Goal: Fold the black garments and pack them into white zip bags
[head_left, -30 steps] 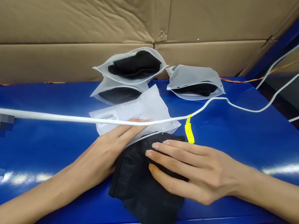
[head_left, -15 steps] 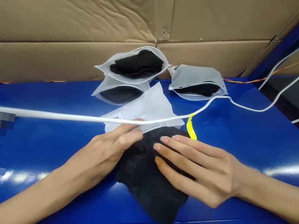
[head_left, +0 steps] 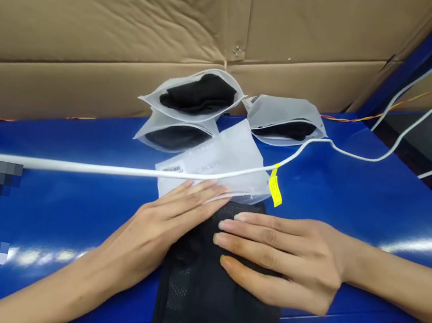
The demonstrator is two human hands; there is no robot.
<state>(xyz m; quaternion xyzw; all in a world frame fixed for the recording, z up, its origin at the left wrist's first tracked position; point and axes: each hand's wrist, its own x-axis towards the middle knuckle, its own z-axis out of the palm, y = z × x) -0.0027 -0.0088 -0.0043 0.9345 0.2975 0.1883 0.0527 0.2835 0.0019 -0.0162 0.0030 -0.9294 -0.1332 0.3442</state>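
A piece of black fabric with mesh patches (head_left: 214, 311) lies on the blue table, its near end hanging past the front edge. My right hand (head_left: 286, 260) rests flat on the fabric with its fingers stretched out. At the fabric's far left side, my left hand (head_left: 172, 220) has its fingers extended over the near edge of a white zip bag (head_left: 217, 156) and beside the cloth; its thumb is hidden. This bag, with a barcode label on its left, lies flat just beyond the fabric.
Behind are a bag holding black cloth (head_left: 152, 97), a second one below it (head_left: 151, 122), and another at right (head_left: 292, 108). A white cable (head_left: 114, 168) with a yellow tag (head_left: 276, 189) crosses above the blue table (head_left: 358, 209). Cardboard (head_left: 98, 24) lines the back.
The black fabric has spread out and come nearer, now hanging over the front edge. My left fingers have straightened and moved right. The white bag has shifted slightly right; my right hand slightly nearer.
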